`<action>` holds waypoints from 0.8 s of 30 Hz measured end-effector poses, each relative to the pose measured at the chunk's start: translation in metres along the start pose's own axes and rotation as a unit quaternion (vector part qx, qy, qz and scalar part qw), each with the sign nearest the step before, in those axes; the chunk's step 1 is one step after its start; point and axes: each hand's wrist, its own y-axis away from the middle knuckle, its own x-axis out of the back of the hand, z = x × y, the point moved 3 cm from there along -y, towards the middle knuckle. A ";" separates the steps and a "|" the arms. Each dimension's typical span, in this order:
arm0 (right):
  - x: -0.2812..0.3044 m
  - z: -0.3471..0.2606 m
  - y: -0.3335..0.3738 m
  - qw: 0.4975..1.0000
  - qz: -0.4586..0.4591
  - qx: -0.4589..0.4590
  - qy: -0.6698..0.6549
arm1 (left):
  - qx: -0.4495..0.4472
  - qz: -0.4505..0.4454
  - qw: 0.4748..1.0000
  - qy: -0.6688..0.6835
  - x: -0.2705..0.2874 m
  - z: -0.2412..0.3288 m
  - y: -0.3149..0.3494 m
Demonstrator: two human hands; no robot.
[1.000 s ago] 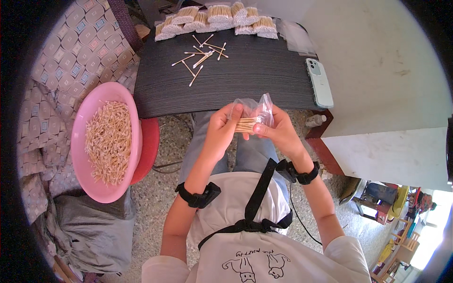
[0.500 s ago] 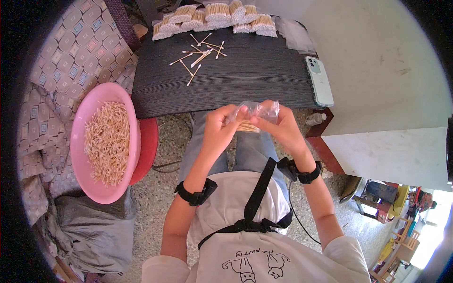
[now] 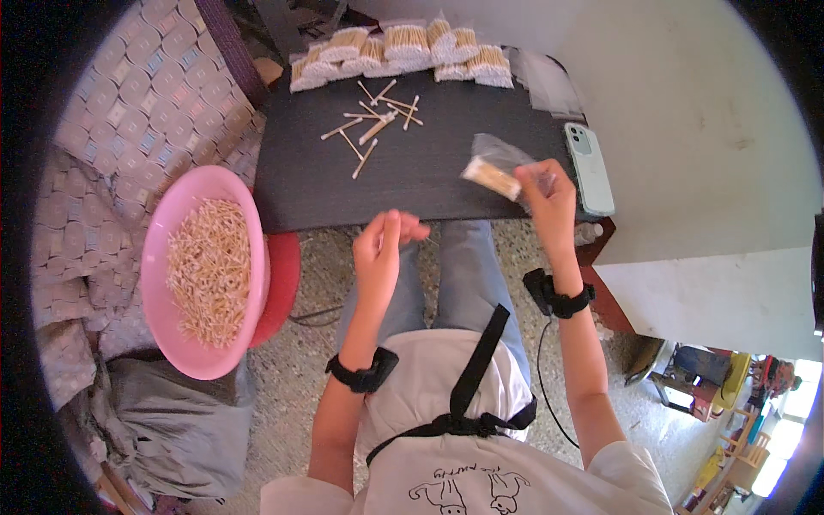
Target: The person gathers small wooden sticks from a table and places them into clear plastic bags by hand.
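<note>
My right hand (image 3: 551,199) pinches the edge of a small clear plastic bag (image 3: 508,148) over the table's right front part. A bundle of cotton swabs (image 3: 493,178) lies inside the bag, with white tips and wooden sticks. My left hand (image 3: 384,245) is in front of the table's near edge, apart from the bag. Its fingers are loosely bent with the thumb raised, and nothing shows in them. Several loose cotton swabs (image 3: 365,160) are scattered on the dark table (image 3: 318,184), beyond my left hand.
Filled swab bags (image 3: 405,43) are piled along the table's far edge. Flat clear bags (image 3: 549,84) lie at the far right, with a pale phone (image 3: 589,167) nearer. A pink basin (image 3: 156,275) of loose swabs stands on a red stool (image 3: 279,287) at left.
Both hands were together on the bag; my left hand has let go and drawn away left. My right hand has carried the bag to the right and up over the table.
</note>
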 end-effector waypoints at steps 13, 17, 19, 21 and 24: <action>-0.002 0.036 -0.030 0.997 0.035 0.030 0.061 | 0.141 0.049 0.983 -0.109 0.086 -0.062 0.031; -0.005 0.034 -0.032 0.997 0.028 0.025 0.063 | 0.164 0.030 0.979 -0.120 0.086 -0.074 0.015; -0.006 0.028 -0.032 0.997 0.031 0.032 0.066 | 0.078 0.019 0.982 -0.170 0.072 -0.073 0.007; -0.003 0.031 -0.031 0.996 0.038 0.037 0.073 | 0.064 -0.062 0.970 -0.226 0.043 -0.069 0.006; -0.006 0.033 -0.032 0.998 0.043 0.030 0.038 | -0.001 -0.157 0.909 -0.387 0.016 -0.072 0.013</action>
